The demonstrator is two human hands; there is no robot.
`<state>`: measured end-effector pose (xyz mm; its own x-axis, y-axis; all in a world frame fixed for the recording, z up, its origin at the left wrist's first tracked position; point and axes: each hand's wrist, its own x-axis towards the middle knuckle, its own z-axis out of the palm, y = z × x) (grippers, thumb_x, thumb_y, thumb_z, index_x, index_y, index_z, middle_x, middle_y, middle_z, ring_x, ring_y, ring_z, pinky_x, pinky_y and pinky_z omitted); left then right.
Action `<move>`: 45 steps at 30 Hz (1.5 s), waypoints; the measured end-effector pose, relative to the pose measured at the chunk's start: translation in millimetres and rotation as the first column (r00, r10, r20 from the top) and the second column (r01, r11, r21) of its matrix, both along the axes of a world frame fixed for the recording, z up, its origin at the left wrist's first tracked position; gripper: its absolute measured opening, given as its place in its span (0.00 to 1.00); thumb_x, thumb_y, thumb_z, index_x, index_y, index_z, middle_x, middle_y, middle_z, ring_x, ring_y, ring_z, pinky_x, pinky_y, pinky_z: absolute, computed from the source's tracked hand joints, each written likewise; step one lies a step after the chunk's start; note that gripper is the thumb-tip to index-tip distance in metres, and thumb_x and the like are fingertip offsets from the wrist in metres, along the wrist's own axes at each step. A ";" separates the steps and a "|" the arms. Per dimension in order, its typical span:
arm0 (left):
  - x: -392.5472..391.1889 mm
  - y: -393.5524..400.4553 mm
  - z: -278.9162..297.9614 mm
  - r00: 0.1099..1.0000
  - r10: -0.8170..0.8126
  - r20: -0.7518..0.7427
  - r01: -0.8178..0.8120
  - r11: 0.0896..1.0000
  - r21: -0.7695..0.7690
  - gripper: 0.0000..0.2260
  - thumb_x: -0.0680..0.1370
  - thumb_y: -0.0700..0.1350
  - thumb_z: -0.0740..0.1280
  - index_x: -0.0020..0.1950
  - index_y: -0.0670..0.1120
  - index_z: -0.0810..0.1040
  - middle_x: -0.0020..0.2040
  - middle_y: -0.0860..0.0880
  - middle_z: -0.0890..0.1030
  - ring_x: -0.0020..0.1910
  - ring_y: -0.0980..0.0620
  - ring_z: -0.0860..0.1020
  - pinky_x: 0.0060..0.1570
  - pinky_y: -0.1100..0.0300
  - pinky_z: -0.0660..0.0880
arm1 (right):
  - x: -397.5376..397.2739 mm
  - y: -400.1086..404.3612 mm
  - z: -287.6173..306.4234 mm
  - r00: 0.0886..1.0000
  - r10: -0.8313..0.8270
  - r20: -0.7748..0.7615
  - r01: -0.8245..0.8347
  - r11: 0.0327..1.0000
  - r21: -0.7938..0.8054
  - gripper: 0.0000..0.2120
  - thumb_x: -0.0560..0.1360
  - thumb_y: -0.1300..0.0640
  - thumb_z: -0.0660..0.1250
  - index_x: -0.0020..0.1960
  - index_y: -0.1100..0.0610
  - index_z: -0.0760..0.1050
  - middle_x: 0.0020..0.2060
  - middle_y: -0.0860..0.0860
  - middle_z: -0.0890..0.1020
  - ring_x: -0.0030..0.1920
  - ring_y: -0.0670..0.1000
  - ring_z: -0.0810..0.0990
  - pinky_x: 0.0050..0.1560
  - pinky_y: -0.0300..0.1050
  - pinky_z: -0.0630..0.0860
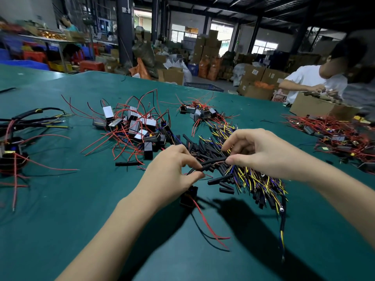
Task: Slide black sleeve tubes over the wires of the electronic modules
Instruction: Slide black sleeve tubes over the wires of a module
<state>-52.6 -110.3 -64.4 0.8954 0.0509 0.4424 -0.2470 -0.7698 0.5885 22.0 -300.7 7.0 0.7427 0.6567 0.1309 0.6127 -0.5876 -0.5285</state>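
Both hands are raised over the green table (60,209). My left hand (172,169) pinches the wires of a small black module (189,196), which hangs below it with red and black leads trailing down. My right hand (257,153) pinches the far end of a black sleeve tube (213,162) that spans between both hands, with the wires entering it at the left end. Just beyond the hands lies a heap of loose black sleeve tubes (205,147). A pile of modules with red wires (134,124) sits further back on the left.
Sleeved bundles with yellow and blue wires (261,179) lie under my right hand. A smaller module pile (198,112) sits at the back. Finished harnesses (24,122) lie far left, more wired parts (336,136) far right. A person in a white shirt (310,82) works by a cardboard box (316,108).
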 end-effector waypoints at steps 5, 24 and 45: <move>2.6 -1.4 -3.5 0.999 0.040 0.016 -0.040 0.999 0.003 0.06 0.71 0.54 0.73 0.45 0.54 0.84 0.41 0.57 0.76 0.46 0.57 0.72 0.45 0.58 0.70 | 3.1 0.1 3.2 0.998 0.019 -0.061 -0.019 1.000 -0.008 0.09 0.70 0.55 0.74 0.48 0.49 0.77 0.36 0.46 0.84 0.36 0.47 0.81 0.43 0.47 0.76; 5.9 -1.7 -12.3 0.993 -0.079 0.085 0.088 0.990 -0.113 0.02 0.73 0.53 0.72 0.41 0.57 0.81 0.34 0.61 0.80 0.29 0.58 0.69 0.33 0.61 0.63 | 6.1 -4.1 1.4 0.988 0.038 -0.147 -0.033 0.999 0.034 0.08 0.72 0.58 0.72 0.49 0.52 0.75 0.34 0.50 0.84 0.31 0.45 0.78 0.34 0.33 0.71; 4.2 -24.7 -10.3 0.939 -0.118 0.324 0.187 0.963 -0.193 0.02 0.70 0.42 0.76 0.40 0.46 0.84 0.35 0.54 0.81 0.35 0.57 0.74 0.37 0.61 0.71 | 2.5 -7.1 -8.3 0.956 0.119 -0.269 -0.074 0.982 0.171 0.08 0.72 0.64 0.71 0.48 0.57 0.74 0.32 0.52 0.83 0.29 0.47 0.76 0.33 0.34 0.72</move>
